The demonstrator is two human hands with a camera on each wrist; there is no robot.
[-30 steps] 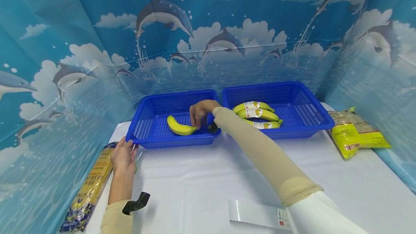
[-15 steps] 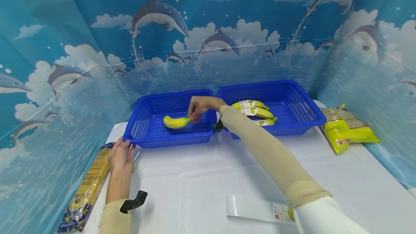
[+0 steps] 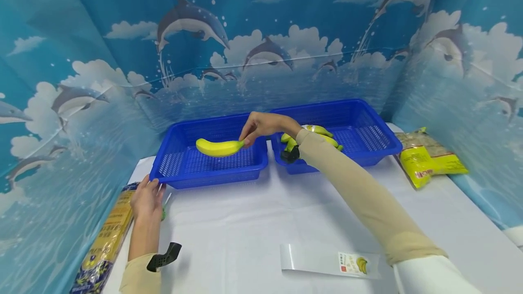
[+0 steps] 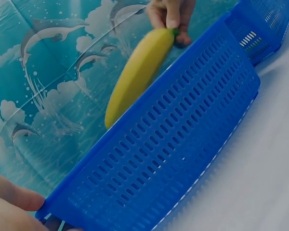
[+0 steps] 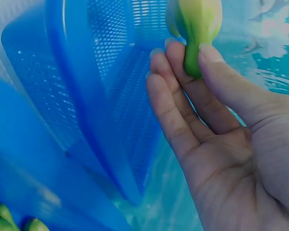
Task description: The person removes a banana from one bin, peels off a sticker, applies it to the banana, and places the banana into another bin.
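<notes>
My right hand (image 3: 261, 125) pinches a yellow banana (image 3: 218, 148) by its green stem between thumb and fingertips. The banana hangs level above the left blue basket (image 3: 212, 178); the right wrist view shows the stem (image 5: 192, 62) in the grasp. At that basket's near left corner, my left hand (image 3: 146, 201) holds the rim, its thumb (image 4: 19, 196) on top in the left wrist view. Several labelled bananas (image 3: 318, 129) lie in the right blue basket (image 3: 369, 154), partly hidden by my right forearm.
A clear strip (image 3: 308, 258) with a banana label lies on the white table (image 3: 229, 235) near the front. A long yellow packet (image 3: 112, 230) flanks my left arm; a yellow bag (image 3: 426, 158) is at right. A small green item (image 3: 164, 213) sits beside my left wrist. Dolphin-print curtain surrounds the table.
My right hand has taken the banana by its stem and raised it from the left basket's floor. My left hand stays on the rim. The head view has shifted slightly right.
</notes>
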